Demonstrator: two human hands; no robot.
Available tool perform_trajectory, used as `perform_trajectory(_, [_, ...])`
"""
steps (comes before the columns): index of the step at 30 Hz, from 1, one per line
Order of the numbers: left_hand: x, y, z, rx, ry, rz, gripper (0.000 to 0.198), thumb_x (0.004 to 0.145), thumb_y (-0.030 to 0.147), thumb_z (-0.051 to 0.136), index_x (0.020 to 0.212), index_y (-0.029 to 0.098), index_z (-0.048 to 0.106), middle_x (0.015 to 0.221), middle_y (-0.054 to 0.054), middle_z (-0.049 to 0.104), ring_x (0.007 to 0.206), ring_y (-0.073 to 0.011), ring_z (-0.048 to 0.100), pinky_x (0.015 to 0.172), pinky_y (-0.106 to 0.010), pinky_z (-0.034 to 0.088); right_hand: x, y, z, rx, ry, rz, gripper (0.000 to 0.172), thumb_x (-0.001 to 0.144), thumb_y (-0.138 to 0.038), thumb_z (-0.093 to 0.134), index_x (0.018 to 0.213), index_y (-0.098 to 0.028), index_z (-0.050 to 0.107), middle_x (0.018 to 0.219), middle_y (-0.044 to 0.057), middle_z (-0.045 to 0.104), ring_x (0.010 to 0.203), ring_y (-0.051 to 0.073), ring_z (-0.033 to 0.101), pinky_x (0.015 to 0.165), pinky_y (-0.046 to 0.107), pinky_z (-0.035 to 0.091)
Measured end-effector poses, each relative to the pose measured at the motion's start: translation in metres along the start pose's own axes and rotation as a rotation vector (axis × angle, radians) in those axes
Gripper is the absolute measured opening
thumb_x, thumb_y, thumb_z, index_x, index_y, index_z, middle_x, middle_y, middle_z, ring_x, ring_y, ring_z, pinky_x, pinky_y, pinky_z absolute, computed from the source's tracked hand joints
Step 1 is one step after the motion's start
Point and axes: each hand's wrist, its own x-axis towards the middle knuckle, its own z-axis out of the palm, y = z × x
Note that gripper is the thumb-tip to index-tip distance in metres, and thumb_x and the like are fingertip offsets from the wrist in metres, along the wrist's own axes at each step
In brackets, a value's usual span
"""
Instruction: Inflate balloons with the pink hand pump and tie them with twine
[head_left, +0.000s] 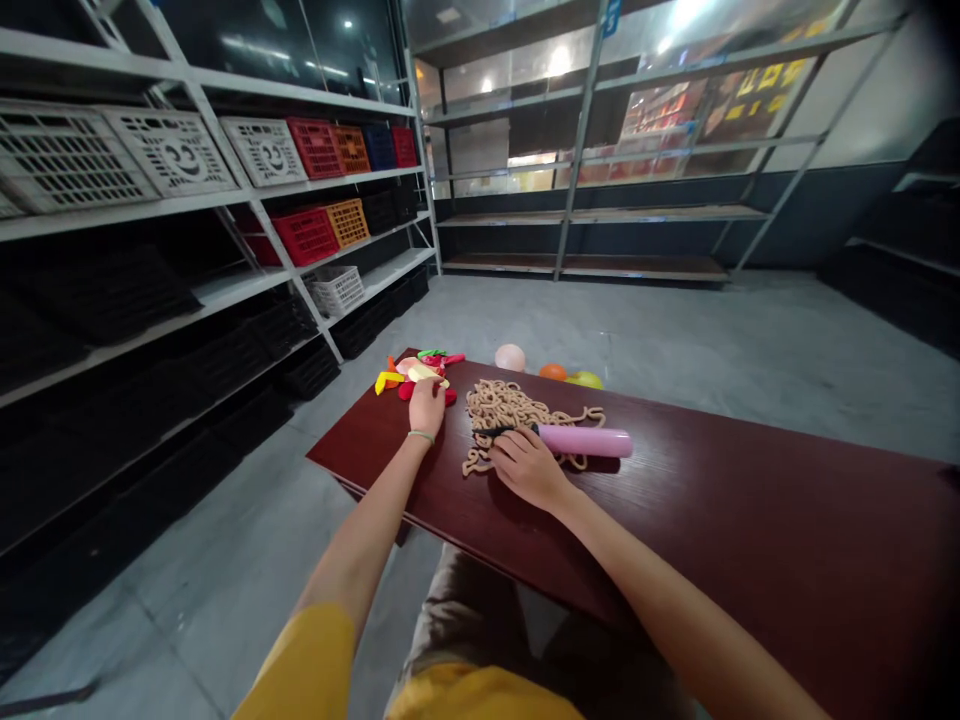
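Note:
My left hand [427, 405] reaches to a heap of limp, uninflated balloons [390, 380] in yellow, orange, red, pink and green. Its fingers are bent together against a pale yellow balloon [428, 375]; whether they grip it is hidden. My right hand [529, 468] is closed over the black end of a pink balloon pump [589, 441], which lies on its side. Under and behind the pump spreads a tangled pile of beige cord [499, 400], with loose ends at its right and near side.
The dark red wooden table [720, 510] runs off to the right. Past its far edge show round balloons: a pale pink one [511, 357], an orange one [553, 371] and a yellow-green one [586, 379]. Metal shelves with plastic crates [307, 232] stand at left, other shelves [510, 217] behind.

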Motion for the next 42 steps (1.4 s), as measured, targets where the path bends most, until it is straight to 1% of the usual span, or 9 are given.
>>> perform_trajectory(6, [0.004,-0.001,0.021,0.385,-0.181,-0.002,0.045,0.091,0.024,0.050,0.136,0.017,0.053,0.125,-0.018,0.055,0.116,-0.0305,0.053,0.098,-0.042,0.042,0.000,0.004,-0.001,-0.043,0.004,0.165,0.020,0.093,-0.019,0.051,0.105,-0.023,0.066,0.106,0.006,0.065,0.105,0.022,0.054,0.099,0.040,0.037])
perform_trajectory(9, [0.000,0.000,0.023,0.511,-0.205,-0.028,0.043,0.093,0.031,0.049,0.133,0.019,0.057,0.124,-0.019,0.055,0.116,-0.0343,0.051,0.096,-0.047,0.041,0.000,0.004,0.001,-0.030,0.008,0.176,0.019,0.092,-0.019,0.052,0.105,-0.022,0.066,0.108,0.006,0.065,0.106,0.022,0.054,0.101,0.041,0.037])
perform_trajectory(16, [0.004,-0.004,0.015,0.429,-0.235,-0.023,0.033,0.097,0.035,0.041,0.108,0.017,0.067,0.106,-0.016,0.067,0.102,-0.0270,0.061,0.087,-0.036,0.045,0.001,0.005,0.002,0.011,0.014,0.185,0.019,0.092,-0.019,0.051,0.103,-0.023,0.066,0.107,0.007,0.065,0.108,0.023,0.054,0.100,0.042,0.038])
perform_trajectory(20, [0.006,-0.003,0.013,0.394,-0.227,-0.138,0.039,0.100,0.032,0.033,0.125,0.017,0.059,0.095,-0.015,0.071,0.084,-0.0243,0.067,0.077,-0.033,0.046,0.001,0.006,0.000,0.017,0.026,0.189,0.018,0.091,-0.017,0.051,0.102,-0.022,0.066,0.105,0.007,0.065,0.106,0.022,0.055,0.100,0.042,0.039])
perform_trajectory(23, [0.006,0.000,0.013,0.441,-0.257,-0.107,0.038,0.097,0.031,0.040,0.131,0.020,0.057,0.105,-0.015,0.071,0.094,-0.0259,0.067,0.081,-0.035,0.046,0.000,0.006,0.000,0.007,0.039,0.189,0.018,0.091,-0.017,0.052,0.100,-0.021,0.066,0.104,0.006,0.065,0.104,0.022,0.055,0.099,0.041,0.039])
perform_trajectory(26, [0.005,0.002,0.012,0.461,-0.301,-0.050,0.028,0.093,0.032,0.049,0.112,0.021,0.067,0.110,-0.013,0.069,0.105,-0.0274,0.063,0.087,-0.036,0.045,-0.001,0.007,0.001,-0.004,0.050,0.183,0.017,0.091,-0.017,0.053,0.100,-0.021,0.066,0.103,0.006,0.065,0.104,0.021,0.055,0.100,0.041,0.038])
perform_trajectory(29, [0.004,0.002,0.010,0.447,-0.311,-0.046,0.021,0.092,0.030,0.050,0.098,0.020,0.068,0.106,-0.012,0.069,0.101,-0.0256,0.064,0.087,-0.035,0.045,-0.002,0.008,0.002,-0.007,0.051,0.183,0.017,0.091,-0.017,0.053,0.099,-0.022,0.066,0.103,0.005,0.066,0.103,0.021,0.055,0.100,0.040,0.038])
perform_trajectory(34, [0.002,0.000,0.008,0.434,-0.216,-0.139,0.033,0.093,0.040,0.052,0.115,0.017,0.060,0.106,-0.014,0.068,0.097,-0.0255,0.064,0.083,-0.034,0.045,-0.003,0.008,0.001,-0.010,0.055,0.185,0.017,0.092,-0.017,0.051,0.098,-0.022,0.066,0.101,0.005,0.065,0.102,0.021,0.055,0.098,0.039,0.038])
perform_trajectory(42, [0.003,0.002,0.007,0.378,-0.235,-0.111,0.027,0.091,0.038,0.054,0.097,0.016,0.068,0.103,-0.016,0.068,0.099,-0.0280,0.062,0.088,-0.038,0.042,-0.004,0.007,0.000,-0.013,0.074,0.186,0.016,0.091,-0.016,0.052,0.096,-0.021,0.066,0.100,0.005,0.066,0.099,0.020,0.055,0.096,0.038,0.039])
